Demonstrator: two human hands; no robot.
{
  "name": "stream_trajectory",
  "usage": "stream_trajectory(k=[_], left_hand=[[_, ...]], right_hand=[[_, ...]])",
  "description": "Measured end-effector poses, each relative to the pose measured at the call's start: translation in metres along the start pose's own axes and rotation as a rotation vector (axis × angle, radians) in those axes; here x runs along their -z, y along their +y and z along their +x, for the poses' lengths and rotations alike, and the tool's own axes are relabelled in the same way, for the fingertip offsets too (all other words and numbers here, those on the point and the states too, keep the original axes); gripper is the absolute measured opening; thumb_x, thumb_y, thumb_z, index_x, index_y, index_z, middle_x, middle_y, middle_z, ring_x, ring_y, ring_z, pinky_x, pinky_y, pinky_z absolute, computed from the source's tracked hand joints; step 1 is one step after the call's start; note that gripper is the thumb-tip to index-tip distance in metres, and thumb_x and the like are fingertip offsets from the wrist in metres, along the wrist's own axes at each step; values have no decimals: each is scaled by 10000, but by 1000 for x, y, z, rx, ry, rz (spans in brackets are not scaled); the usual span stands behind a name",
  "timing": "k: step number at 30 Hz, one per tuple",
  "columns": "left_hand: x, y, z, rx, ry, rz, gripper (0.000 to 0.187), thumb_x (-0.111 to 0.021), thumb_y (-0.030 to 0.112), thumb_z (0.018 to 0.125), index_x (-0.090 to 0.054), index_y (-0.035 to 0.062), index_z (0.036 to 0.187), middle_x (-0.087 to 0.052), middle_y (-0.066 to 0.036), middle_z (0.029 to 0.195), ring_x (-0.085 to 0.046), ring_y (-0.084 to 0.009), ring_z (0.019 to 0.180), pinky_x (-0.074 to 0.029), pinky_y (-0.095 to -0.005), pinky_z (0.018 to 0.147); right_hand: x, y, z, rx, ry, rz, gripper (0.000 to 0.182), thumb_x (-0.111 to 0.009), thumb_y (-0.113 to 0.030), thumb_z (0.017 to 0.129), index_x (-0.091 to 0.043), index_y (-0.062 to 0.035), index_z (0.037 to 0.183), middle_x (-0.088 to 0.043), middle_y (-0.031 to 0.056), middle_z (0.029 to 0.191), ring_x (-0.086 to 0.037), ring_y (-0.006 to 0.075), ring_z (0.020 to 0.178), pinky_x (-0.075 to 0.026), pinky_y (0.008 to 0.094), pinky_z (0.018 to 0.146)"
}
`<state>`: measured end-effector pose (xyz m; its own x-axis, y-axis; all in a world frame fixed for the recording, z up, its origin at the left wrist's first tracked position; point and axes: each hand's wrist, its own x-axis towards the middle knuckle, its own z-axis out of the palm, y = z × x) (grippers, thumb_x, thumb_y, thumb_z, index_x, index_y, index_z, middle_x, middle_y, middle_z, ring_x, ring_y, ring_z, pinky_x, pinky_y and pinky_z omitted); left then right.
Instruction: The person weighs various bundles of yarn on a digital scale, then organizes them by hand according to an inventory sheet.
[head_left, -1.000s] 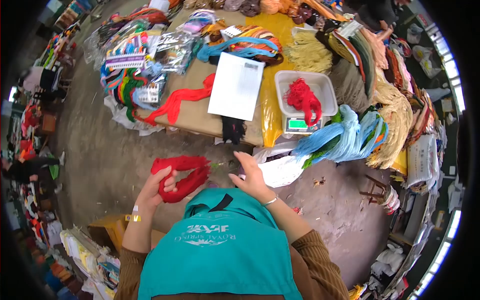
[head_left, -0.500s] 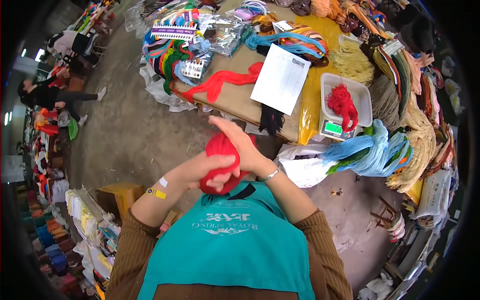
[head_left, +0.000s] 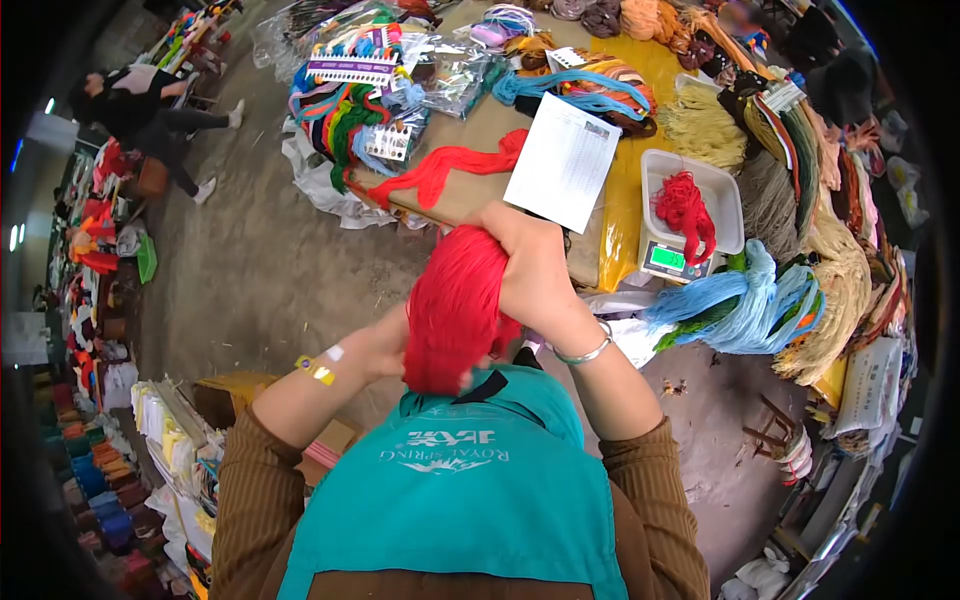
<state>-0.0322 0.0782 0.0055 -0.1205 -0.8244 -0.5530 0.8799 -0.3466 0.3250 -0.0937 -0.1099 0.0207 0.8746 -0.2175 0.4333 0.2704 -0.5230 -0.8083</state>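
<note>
A thick bundle of red yarn is held between my two hands, in front of the teal apron. My left hand grips its lower left side, with the fingers partly hidden behind it. At its upper right, my right hand closes round the yarn. Beyond my hands, a printed sheet lies on the table, beside a strand of red yarn. More red yarn sits in a white tray on a scale with a lit green display.
Light blue yarn hangs at the table's near right edge. Colourful skeins and bags cover the far left of the table. A person walks at the upper left. A wooden stool stands at the lower right.
The red bundle now stands taller, and my right hand has moved right and up round its side. My left hand has shifted left. The person at the upper left has moved.
</note>
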Motion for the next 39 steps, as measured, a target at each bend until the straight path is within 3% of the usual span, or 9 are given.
stream_trajectory(k=[9,14,16,17,22,27,30,33,39], left_hand=[[-53,23,8,-250,-485,990,677,-675,362,898,-412,33,1429,-564,-126,1267,-596,-173,1053,-477,-337,918],[-124,77,-24,-766,-176,1643,1096,-395,858,775,-427,-38,1405,-449,-170,1440,-388,-291,1372,-310,-417,1112],[-118,93,-24,-881,-45,1649,1066,-381,842,797,-440,-35,1400,-428,-169,1464,-311,-290,1423,-265,-435,1138],[-117,99,-26,-1122,3,1777,549,-640,260,853,-514,71,1352,-517,-152,1387,-446,-323,1330,-388,-426,1050],[-90,131,-33,-1258,597,2588,619,-584,418,877,-487,56,1369,-495,-147,1404,-451,-332,1315,-337,-459,1085],[-80,155,-14,-647,1079,2699,336,-677,254,782,-670,69,1062,-681,-123,1114,-641,-286,1042,-498,-414,870],[-120,147,-11,394,914,2470,348,-651,390,774,-701,63,880,-712,-127,895,-690,-279,819,-536,-429,729],[-87,112,-23,-230,615,2301,310,-674,352,792,-686,118,996,-701,-154,1002,-678,-308,937,-530,-417,799],[-80,97,-21,-133,-111,2334,576,-805,333,728,-582,82,1196,-686,-95,1031,-648,-282,1014,-455,-372,943]], right_hand=[[-6,39,-39,75,-124,210,531,-752,-182,635,-611,-65,1134,-656,135,1077,-631,337,988,-506,381,843],[-68,140,-81,-63,36,148,461,-746,-71,724,-606,-69,1163,-686,155,1041,-679,288,960,-530,359,843],[-39,105,-65,-251,172,180,407,-743,-48,723,-613,-51,1108,-677,179,993,-679,309,937,-530,359,803],[-36,104,-59,-292,196,184,381,-746,-42,713,-615,-43,1071,-666,181,952,-676,323,903,-527,364,773],[8,45,-15,77,259,-271,321,-682,-1,670,-632,-47,984,-597,128,794,-618,337,740,-505,393,650],[30,-21,29,491,22,-732,347,-631,-22,622,-623,-70,966,-583,45,810,-604,220,724,-459,337,597],[30,-19,44,656,3,-798,144,-607,-155,704,-559,-118,835,-526,27,749,-583,186,733,-432,330,593],[30,21,53,599,-73,-697,129,-610,-142,712,-543,-118,819,-545,34,767,-595,223,766,-440,377,670],[4,80,29,338,-109,-370,421,-760,-108,599,-619,-80,994,-620,125,898,-597,337,896,-470,419,849]])
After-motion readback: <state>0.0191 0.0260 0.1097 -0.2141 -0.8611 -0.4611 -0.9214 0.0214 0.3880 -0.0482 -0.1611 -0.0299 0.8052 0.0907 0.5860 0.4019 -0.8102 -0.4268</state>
